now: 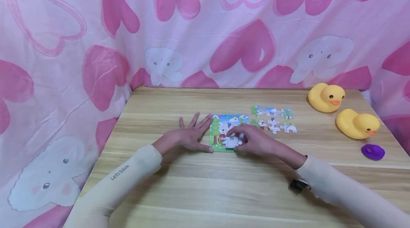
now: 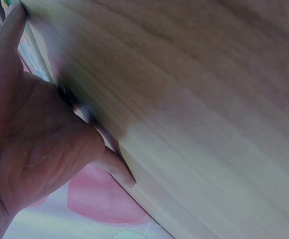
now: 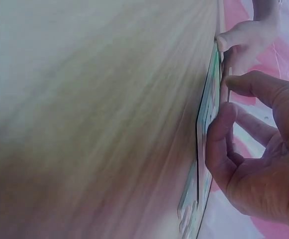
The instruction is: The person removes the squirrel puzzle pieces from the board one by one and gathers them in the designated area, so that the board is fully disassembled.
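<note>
My left hand (image 1: 191, 137) lies palm down with fingers spread, fingertips and thumb at the left edge of a square jigsaw puzzle (image 1: 215, 147). In the left wrist view, its palm (image 2: 30, 134) arches over the wood. My right hand (image 1: 256, 142) pinches a white puzzle piece (image 1: 231, 142) between thumb and fingertips, over the lower right part of the picture. From the right wrist, that piece (image 3: 230, 92) shows edge-on, raised above the board (image 3: 211, 94). White animals, green trees and blue sky show on the puzzle; the right hand hides part of it.
Several loose puzzle pieces (image 1: 273, 125) lie in two rows right of the board. Farther right are two yellow rubber ducks (image 1: 323, 100) and a purple ring-shaped thing (image 1: 373, 152). A pink heart-patterned curtain (image 1: 192, 36) hangs behind the wooden table (image 1: 198, 189).
</note>
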`<state>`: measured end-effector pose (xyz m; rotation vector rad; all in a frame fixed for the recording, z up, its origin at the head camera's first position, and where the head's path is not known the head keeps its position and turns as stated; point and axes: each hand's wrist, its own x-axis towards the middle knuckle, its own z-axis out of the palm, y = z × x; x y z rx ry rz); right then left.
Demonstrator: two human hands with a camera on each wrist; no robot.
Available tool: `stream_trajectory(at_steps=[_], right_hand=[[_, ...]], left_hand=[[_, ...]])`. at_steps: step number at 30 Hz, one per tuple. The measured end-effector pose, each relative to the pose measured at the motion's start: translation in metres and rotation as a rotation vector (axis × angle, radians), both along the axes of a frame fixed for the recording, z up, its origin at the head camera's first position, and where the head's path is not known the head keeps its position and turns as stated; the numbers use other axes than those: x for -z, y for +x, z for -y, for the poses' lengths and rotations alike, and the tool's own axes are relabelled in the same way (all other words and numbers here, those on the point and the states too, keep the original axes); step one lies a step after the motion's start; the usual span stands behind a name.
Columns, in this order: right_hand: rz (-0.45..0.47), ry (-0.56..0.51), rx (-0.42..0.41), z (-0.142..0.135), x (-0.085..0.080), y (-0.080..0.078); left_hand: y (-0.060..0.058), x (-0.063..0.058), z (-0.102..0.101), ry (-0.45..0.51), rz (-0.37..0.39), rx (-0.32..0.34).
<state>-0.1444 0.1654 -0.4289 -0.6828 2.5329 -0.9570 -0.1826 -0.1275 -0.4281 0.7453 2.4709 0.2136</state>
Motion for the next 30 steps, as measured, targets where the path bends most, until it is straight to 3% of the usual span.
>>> stream_trajectory(at_steps=[13,23,30], right_hand=[[-0.064,-0.030,0.023,-0.050,-0.004,0.011],[-0.225,0.149,0.128,-0.104,-0.014,0.015],[-0.233,0.174,0.134,-0.126,-0.012,0.018]], left_hand=[[-0.001,0.000,0.000,0.000,-0.002,0.008],[-0.001,0.001,0.001,0.003,-0.001,0.009],[-0.002,0.001,0.000,0.007,0.009,0.003]])
